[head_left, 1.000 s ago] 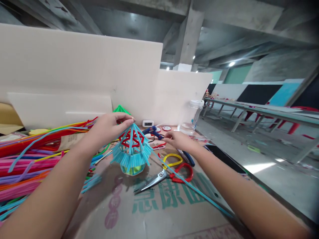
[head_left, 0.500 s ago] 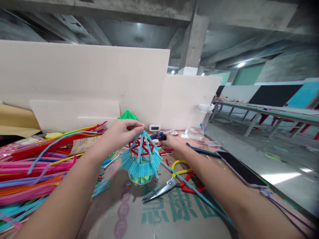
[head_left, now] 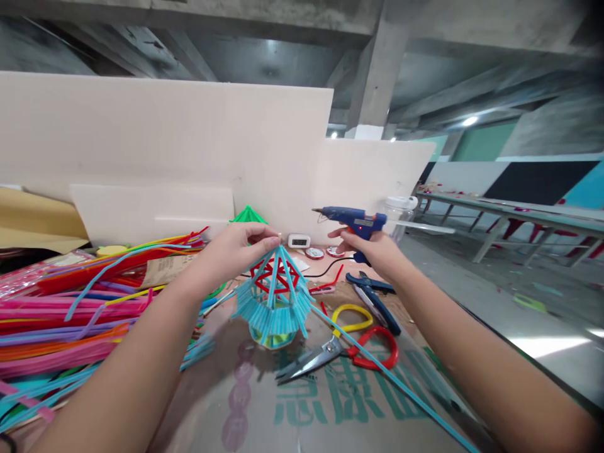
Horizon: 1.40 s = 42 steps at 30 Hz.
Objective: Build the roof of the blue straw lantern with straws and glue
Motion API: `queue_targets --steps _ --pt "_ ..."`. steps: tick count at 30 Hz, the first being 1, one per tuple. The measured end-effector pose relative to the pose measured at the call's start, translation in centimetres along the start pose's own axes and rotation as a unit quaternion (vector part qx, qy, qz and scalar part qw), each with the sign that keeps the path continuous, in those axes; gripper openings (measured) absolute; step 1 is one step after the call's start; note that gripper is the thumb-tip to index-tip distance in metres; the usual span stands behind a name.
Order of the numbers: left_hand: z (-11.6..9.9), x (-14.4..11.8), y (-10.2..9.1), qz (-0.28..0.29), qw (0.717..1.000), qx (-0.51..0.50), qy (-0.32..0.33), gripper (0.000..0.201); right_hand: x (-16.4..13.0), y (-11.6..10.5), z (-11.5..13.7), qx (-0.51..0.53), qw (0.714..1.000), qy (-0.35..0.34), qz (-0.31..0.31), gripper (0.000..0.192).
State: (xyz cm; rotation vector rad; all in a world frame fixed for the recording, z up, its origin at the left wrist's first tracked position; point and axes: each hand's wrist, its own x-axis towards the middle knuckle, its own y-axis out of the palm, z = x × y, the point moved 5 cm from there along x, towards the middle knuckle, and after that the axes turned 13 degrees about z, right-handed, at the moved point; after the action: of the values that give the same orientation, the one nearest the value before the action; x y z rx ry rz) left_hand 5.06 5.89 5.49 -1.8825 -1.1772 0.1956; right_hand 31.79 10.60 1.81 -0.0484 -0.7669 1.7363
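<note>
My left hand (head_left: 231, 251) pinches the peak of the blue fringed lantern (head_left: 274, 302), which stands mid-table on the cardboard (head_left: 330, 402). It looks light, soft and easily crushed, so the stiff peak is the place to hold. My right hand (head_left: 377, 255) grips the glue gun (head_left: 353, 221) above the table, to the lantern's right. Scissors (head_left: 340, 352) lie near right, pipe cleaners (head_left: 61, 314) piled left; one long strand (head_left: 391, 377) trails across.

You sit in a big room with a grey concrete ceiling (head_left: 283, 56) and small bright lights (head_left: 470, 121). White boards (head_left: 165, 138) stand ahead. Long tables (head_left: 509, 217) stand across the shiny floor (head_left: 533, 314).
</note>
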Motion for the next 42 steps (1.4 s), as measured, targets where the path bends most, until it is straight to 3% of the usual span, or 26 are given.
queue_targets --steps 2,4,7,14,20,31,42 --pt "0.1 0.0 0.1 0.002 1.000 -0.017 -0.005 0.033 -1.1 0.3 2.2 0.055 0.996 -0.075 0.016 0.031" --pt "0.4 0.1 0.2 0.003 1.000 -0.028 -0.010 0.034 -2.2 1.2 3.6 0.019 0.993 -0.096 0.059 0.026" --pt "0.7 0.2 0.3 -0.001 1.000 -0.030 -0.003 0.034 -3.6 2.4 4.8 -0.065 0.988 -0.087 0.109 0.031" --pt "0.9 0.2 0.1 -0.015 1.000 0.007 0.001 0.034 -4.5 4.3 6.1 -0.111 0.985 -0.051 0.121 0.028" --pt "0.7 0.2 0.1 -0.014 1.000 0.013 0.009 0.032 -4.2 4.6 5.3 -0.172 0.979 -0.056 0.095 0.029" --pt "0.7 0.1 0.1 -0.017 1.000 0.018 0.014 0.032 -4.3 4.7 5.2 -0.157 0.984 -0.050 0.068 0.020" --pt "0.5 0.1 0.2 -0.009 1.000 0.018 0.005 0.035 -4.3 4.4 5.5 -0.194 0.978 -0.064 0.029 0.034"
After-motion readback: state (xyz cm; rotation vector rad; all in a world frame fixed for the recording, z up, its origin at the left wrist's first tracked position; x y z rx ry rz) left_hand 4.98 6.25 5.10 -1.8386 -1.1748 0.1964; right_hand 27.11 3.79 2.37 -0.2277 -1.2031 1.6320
